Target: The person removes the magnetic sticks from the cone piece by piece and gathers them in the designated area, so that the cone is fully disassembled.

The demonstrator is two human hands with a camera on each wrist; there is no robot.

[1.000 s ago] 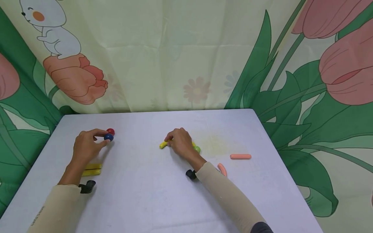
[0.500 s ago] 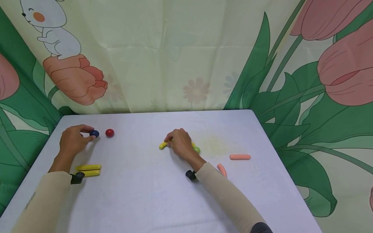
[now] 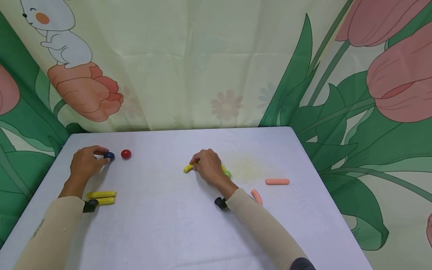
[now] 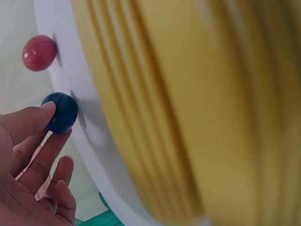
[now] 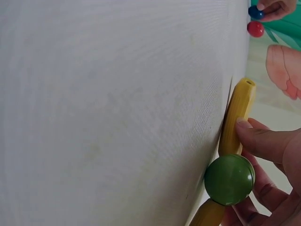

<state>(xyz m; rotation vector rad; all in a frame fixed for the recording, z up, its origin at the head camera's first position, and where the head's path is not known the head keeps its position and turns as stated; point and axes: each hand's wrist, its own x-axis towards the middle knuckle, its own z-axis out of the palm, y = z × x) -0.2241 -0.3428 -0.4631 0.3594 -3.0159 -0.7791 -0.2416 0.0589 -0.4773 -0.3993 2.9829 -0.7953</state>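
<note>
Head view: the left hand [image 3: 84, 163] pinched a blue ball [image 3: 109, 156] while the right hand [image 3: 208, 167], well apart, pinched a yellow stick [image 5: 239, 110].
The blue ball was near the far left corner of the white counter [image 3: 162, 225], close to a red ball [image 3: 126, 154] but apart from it; whether it touched the surface could not be told. One end of the yellow stick met a green ball [image 5: 229, 180], with a second yellow stick [image 5: 209, 214] at the ball's other side. Two yellow bars [image 3: 101, 194] lay side by side near the left wrist. A straight pink stick [image 3: 277, 182] and a curved pink stick [image 3: 257, 196] lay right of the right hand.
</note>
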